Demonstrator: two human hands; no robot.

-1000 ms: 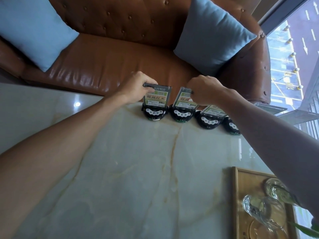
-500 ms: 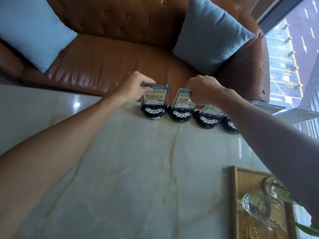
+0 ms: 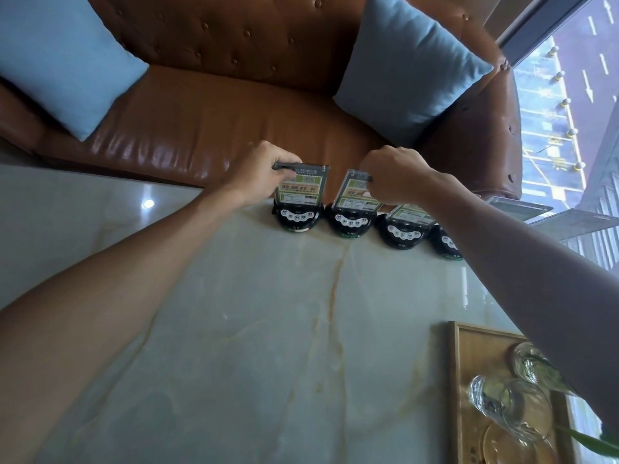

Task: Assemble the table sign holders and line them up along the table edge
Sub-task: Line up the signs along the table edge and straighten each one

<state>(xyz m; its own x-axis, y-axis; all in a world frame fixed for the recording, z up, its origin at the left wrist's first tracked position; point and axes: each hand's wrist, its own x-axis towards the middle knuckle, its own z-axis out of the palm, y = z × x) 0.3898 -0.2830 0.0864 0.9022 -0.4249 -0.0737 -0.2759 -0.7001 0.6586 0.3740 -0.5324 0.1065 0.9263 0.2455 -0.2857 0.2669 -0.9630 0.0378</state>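
Several table sign holders with round black button bases stand in a row along the far edge of the pale marble table [image 3: 268,329]. My left hand [image 3: 258,172] grips the top left corner of the leftmost holder [image 3: 299,199], whose clear panel shows a green and yellow card. My right hand [image 3: 392,172] pinches the top of the second holder [image 3: 353,204]. To the right stands a third holder [image 3: 403,226]; the fourth holder [image 3: 447,244] is mostly hidden behind my right forearm.
A brown leather sofa [image 3: 217,112] with two blue cushions sits just beyond the table edge. A wooden tray [image 3: 462,380] with clear glasses [image 3: 509,403] lies at the near right. A window is at the far right.
Both hands stay on the tops of the two left holders; the grip has barely shifted. The row of holders has not visibly moved.
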